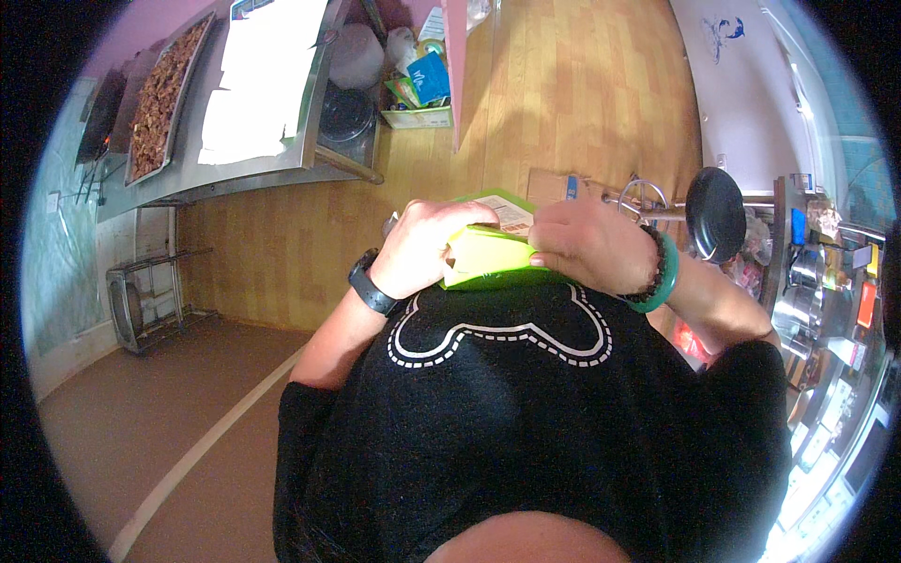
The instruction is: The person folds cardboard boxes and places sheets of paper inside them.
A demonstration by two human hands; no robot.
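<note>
Both of my hands hold a bright green packet (490, 257) close in front of my chest. My left hand (424, 242), a black watch on its wrist, is closed on the packet's left edge. On the opposite edge, my right hand (584, 242) grips with bent fingers and thumb; a green bangle and a dark beaded bracelet circle that wrist. A pale printed panel shows on the packet's far side, between the hands. Several fingertips are hidden behind the packet. Whether its top is open I cannot tell.
To the left stands a metal table (208, 174) bearing a tray of brown food pieces (161, 113) and white sheets (258, 84). A carton (413, 119) of packets sits beyond it. At right are a round black seat (715, 214) and cluttered shelves. A metal frame (141, 305) leans at lower left.
</note>
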